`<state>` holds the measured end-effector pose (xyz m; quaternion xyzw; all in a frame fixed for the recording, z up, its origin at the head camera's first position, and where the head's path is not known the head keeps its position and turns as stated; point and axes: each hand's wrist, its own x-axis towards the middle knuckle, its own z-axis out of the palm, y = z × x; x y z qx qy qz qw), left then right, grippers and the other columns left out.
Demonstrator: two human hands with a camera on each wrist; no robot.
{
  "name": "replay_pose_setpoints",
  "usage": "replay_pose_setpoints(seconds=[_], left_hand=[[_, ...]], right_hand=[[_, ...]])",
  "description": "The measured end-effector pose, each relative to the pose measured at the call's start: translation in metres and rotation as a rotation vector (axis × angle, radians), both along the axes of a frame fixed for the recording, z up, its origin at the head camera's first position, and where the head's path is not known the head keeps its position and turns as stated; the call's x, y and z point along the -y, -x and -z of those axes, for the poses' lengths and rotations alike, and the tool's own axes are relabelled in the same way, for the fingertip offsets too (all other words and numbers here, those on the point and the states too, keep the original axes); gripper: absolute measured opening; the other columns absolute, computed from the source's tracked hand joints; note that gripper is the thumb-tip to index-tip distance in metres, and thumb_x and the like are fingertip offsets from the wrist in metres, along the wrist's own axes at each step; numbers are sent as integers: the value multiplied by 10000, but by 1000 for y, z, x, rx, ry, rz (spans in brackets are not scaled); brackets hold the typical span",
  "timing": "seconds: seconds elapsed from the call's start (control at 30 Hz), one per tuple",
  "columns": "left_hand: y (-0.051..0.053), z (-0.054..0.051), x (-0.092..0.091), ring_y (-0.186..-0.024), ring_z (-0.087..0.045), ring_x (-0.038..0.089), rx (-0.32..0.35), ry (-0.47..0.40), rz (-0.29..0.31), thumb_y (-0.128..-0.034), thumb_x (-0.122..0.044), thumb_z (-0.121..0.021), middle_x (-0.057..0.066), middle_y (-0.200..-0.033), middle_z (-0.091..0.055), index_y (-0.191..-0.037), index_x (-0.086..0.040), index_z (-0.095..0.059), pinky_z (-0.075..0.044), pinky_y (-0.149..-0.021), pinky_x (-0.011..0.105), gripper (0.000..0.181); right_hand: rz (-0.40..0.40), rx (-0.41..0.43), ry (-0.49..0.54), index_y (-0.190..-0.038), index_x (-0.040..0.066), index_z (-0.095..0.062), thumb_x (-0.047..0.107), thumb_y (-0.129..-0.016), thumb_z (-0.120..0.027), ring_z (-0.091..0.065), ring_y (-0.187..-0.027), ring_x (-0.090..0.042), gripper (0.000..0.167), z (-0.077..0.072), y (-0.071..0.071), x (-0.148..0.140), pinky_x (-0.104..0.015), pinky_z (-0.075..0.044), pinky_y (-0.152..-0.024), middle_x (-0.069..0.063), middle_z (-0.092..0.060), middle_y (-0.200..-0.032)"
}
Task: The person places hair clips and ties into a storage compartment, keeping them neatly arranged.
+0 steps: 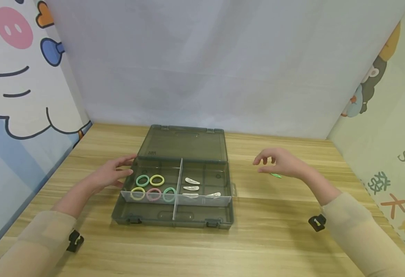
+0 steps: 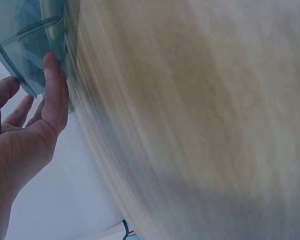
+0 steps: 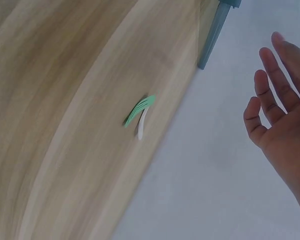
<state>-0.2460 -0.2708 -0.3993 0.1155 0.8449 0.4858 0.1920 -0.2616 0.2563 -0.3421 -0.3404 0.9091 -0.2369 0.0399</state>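
Note:
A grey translucent organizer box (image 1: 143, 219) lies with its lid folded back on the wooden table. Several yellow, teal and pink hair ties (image 1: 154, 194) sit in its back left compartment, and several white snap hair clips (image 1: 191, 188) in the back right one. My left hand (image 1: 109, 175) is at the box's left side, its fairly straight fingers touching the wall (image 2: 27, 55). To the right of the box, my right hand (image 1: 280, 161) hovers with bent fingers and nothing visible in it. Beneath it on the table lie green hair clips (image 3: 140, 109) and a white clip (image 3: 141, 127).
The open lid (image 1: 185, 144) reaches back toward a pale cloth backdrop (image 1: 202, 77). Cartoon-printed panels stand at the left (image 1: 25, 96) and right (image 1: 379, 127). Two front compartments of the box lie nearest me, with latches (image 1: 212, 224) along the front edge.

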Motion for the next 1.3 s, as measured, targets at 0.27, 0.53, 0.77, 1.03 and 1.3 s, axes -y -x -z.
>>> replay_pose_setpoints(seconds=[0.27, 0.53, 0.77, 1.03, 1.3], left_hand=[[0, -1, 0, -1287, -323, 519, -3, 5, 11, -998, -155, -472, 317, -1493, -182, -1520, -81, -145, -557, -787, 438, 620], [-2, -3, -1, -1280, -330, 523, -7, 13, 16, -1000, -164, -471, 320, -1493, -178, -1520, -79, -140, -554, -794, 438, 622], [-1, -1, 0, -1283, -331, 518, -5, 16, 9, -999, -151, -468, 312, -1499, -175, -1522, -91, -145, -555, -791, 432, 617], [-2, -2, -1, -1294, -307, 522, -12, 8, 16, -1001, -162, -468, 319, -1494, -177, -1520, -75, -139, -548, -804, 456, 621], [-2, -2, -1, -1299, -304, 519, -6, 8, 7, -1000, -162, -468, 309, -1498, -180, -1520, -81, -147, -547, -812, 454, 616]], right_hand=[[77, 18, 13, -1036, 117, -683, 125, -840, -717, -594, -917, -231, 200, 15, 5, -23, -364, -470, -729, -67, -679, -1047], [129, 48, 31, -1078, 24, -673, 92, -838, -712, -578, -900, -211, 252, 28, 10, -39, -351, -506, -727, -123, -682, -1056], [191, 113, 31, -1080, 56, -674, 131, -858, -699, -580, -909, -188, 236, 43, 15, -52, -325, -525, -759, -75, -677, -1027], [208, 147, 41, -1064, 58, -679, 101, -848, -702, -586, -914, -229, 221, 57, 22, -62, -306, -545, -737, -80, -681, -1007], [234, 180, -1, -1079, 49, -673, 78, -859, -681, -607, -990, -282, 222, 66, 28, -64, -404, -534, -855, -107, -676, -1058]])
